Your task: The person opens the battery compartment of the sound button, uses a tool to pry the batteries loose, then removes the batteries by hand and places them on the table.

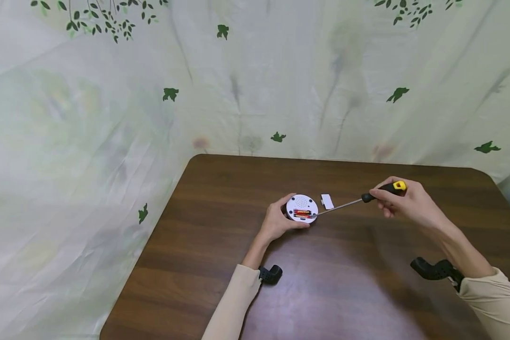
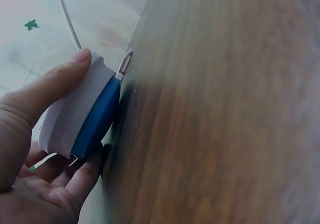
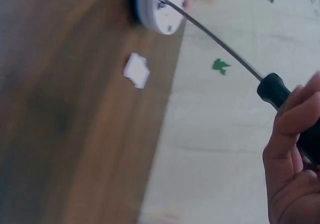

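A small round white device (image 1: 296,203) with a blue underside (image 2: 97,116) is tilted up in my left hand (image 1: 276,222). That hand grips it by the rim, thumb on one side and fingers on the other. Its open compartment, beside a patch of small holes, shows red batteries (image 1: 301,214). My right hand (image 1: 414,204) holds a screwdriver (image 1: 369,197) with a black and yellow handle. The screwdriver's thin metal shaft (image 3: 220,43) reaches to the end of the batteries. Whether the tip touches them, I cannot tell. A white battery cover (image 1: 327,201) lies beside the device.
The brown wooden table (image 1: 221,189) extends around both hands. A pale curtain (image 1: 280,94) with green leaf prints hangs behind and to the left of it. Black camera mounts sit on the left wrist (image 1: 271,275) and the right wrist (image 1: 437,270).
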{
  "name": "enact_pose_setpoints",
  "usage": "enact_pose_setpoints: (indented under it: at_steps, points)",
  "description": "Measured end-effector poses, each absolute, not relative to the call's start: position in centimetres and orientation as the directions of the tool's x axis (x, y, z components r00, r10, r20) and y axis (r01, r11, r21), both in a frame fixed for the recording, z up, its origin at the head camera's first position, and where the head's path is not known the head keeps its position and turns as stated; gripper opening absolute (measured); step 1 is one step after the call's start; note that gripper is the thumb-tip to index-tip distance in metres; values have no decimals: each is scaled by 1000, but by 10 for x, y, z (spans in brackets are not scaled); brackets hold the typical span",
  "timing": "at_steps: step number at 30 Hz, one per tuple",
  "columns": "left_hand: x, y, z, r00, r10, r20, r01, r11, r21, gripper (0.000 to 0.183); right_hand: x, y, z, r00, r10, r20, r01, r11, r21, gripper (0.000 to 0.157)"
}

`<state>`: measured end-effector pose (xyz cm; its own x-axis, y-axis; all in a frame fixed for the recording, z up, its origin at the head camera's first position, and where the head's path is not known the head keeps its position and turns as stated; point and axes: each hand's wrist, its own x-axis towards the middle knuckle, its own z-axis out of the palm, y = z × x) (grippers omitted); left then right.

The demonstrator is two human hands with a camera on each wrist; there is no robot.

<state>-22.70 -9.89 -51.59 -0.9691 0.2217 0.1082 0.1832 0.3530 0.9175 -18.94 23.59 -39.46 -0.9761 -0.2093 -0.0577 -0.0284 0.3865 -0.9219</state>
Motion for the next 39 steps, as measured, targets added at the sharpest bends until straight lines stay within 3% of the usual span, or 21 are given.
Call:
enact_pose_setpoints:
  at_steps: [6, 9, 18, 24, 39]
  points:
    - [-226, -98, -519, -970, 220, 104, 179, 356, 917, 95, -202, 227, -379, -955, -294, -36, -107, 455, -884, 33]
    - [-227, -97, -520, -970, 218, 106, 182, 365, 913, 94, -205, 235, -387, -951, -304, -50, -83, 411, -908, 33]
    - [-226, -99, -523, -974, 199, 112, 182, 381, 906, 93, -183, 266, -474, -952, -245, -184, 207, -69, -976, 14]
    - [-227, -97, -523, -970, 213, 120, 198, 399, 895, 92, -156, 267, -504, -895, -298, -332, 421, -315, -851, 26]
    - [-227, -99, -519, -977, 195, 90, 164, 406, 899, 95, -140, 277, -492, -926, -253, -279, 349, -297, -889, 23]
